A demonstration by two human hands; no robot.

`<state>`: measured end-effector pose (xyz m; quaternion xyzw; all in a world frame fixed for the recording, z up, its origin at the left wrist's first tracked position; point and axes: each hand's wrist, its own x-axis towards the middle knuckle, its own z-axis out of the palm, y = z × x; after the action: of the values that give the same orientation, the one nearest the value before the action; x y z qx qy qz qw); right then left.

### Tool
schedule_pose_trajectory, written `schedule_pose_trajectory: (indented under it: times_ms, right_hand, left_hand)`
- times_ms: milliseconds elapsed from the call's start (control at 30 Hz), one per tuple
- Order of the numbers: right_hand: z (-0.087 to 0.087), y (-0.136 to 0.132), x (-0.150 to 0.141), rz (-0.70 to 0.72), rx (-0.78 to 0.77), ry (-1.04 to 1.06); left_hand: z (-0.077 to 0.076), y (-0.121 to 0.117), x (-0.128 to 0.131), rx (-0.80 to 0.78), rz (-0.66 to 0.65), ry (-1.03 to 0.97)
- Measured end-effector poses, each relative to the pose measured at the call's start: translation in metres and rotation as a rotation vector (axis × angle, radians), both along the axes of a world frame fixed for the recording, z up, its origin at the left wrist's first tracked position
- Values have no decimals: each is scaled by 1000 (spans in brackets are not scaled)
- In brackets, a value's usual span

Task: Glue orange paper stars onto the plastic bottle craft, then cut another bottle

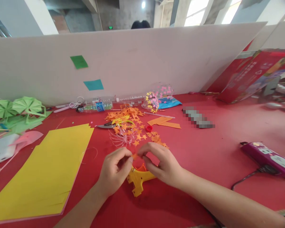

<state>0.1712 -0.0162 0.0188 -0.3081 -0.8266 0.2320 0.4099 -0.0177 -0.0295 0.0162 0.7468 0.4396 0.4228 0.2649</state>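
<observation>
Over the table, my left hand (116, 169) is closed in a pinch on a small orange paper piece (134, 156), its shape mostly hidden by fingertips. The curled thumb and fingers of my right hand (165, 161) meet the same piece from the other side. Just beneath both hands lies a yellow hot glue gun (139, 182), partly covered by my right hand. Beyond the fingertips are loose orange paper stars (139, 137) and a clear, cut plastic bottle piece (123, 137) with splayed strips. Yellow-handled scissors (106, 126) rest behind it.
Yellow paper sheets (45, 167) are stacked at left, near green folded paper (27, 106). A plastic bottle (95, 107) and a star-covered clear piece (152, 102) lie along the white partition (133, 60). Right stand a purple corded device (267, 156) and a red box (254, 76).
</observation>
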Motion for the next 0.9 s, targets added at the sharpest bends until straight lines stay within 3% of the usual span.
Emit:
schedule_pose_trajectory:
  times_ms: [167, 233, 367, 533, 767, 900]
  right_hand:
    - [10, -3, 12, 145, 18, -715]
    - [7, -6, 12, 153, 33, -841]
    - [-1, -9, 3, 161, 88, -901]
    - [-1, -11, -2, 175, 9, -776]
    - [-1, -3, 8, 104, 0, -178]
    - [-2, -1, 9, 67, -1, -26]
  left_hand:
    - [4, 9, -24, 107, 229, -66]
    - [4, 13, -31, 105, 298, -120]
    - [3, 15, -34, 85, 348, -134]
    - [4, 18, -33, 41, 385, -138]
    - [6, 20, -30, -28, 365, -185]
    - [3, 16, -23, -67, 291, -162]
